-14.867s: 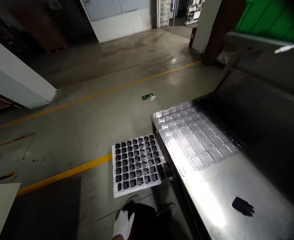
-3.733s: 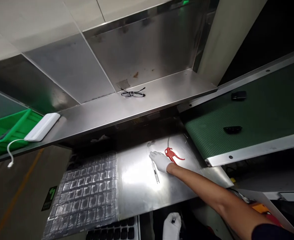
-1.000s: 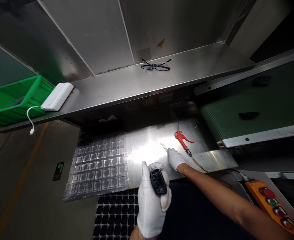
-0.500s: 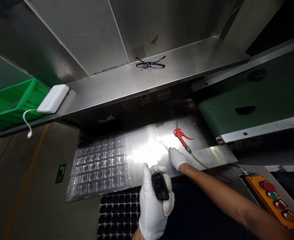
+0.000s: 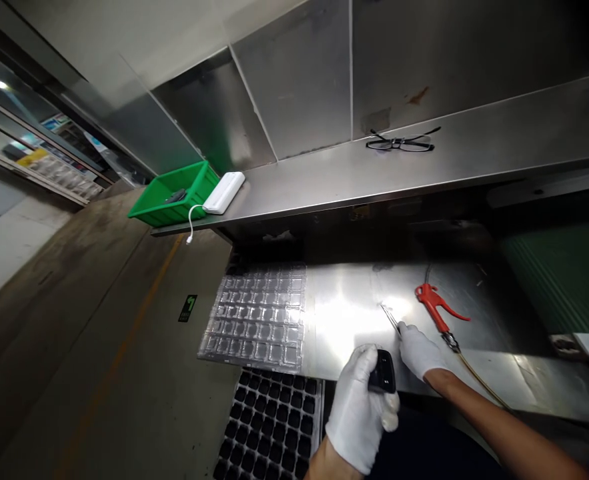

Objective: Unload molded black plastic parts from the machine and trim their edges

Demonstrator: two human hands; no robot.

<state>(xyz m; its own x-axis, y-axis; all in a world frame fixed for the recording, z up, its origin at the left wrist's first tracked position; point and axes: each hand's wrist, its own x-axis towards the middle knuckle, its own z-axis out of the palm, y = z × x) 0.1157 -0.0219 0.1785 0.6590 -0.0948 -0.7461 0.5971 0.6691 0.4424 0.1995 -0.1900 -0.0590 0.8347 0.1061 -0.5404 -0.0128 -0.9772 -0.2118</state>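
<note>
My left hand (image 5: 361, 413) is closed around a black part (image 5: 383, 372), and my right hand (image 5: 418, 351) pinches tweezers (image 5: 390, 318) over the steel bench (image 5: 344, 320), just beside a red air gun (image 5: 437, 310). A clear tray (image 5: 254, 317) lies on my left, with a black-filled tray (image 5: 269, 427) nearer me. Glasses (image 5: 399, 142) rest on the shelf (image 5: 499, 150) above; a green bin (image 5: 171, 203) sits at its end, over the concrete floor (image 5: 99, 373).

Factory, by a conveyor belt (image 5: 557, 283)
</note>
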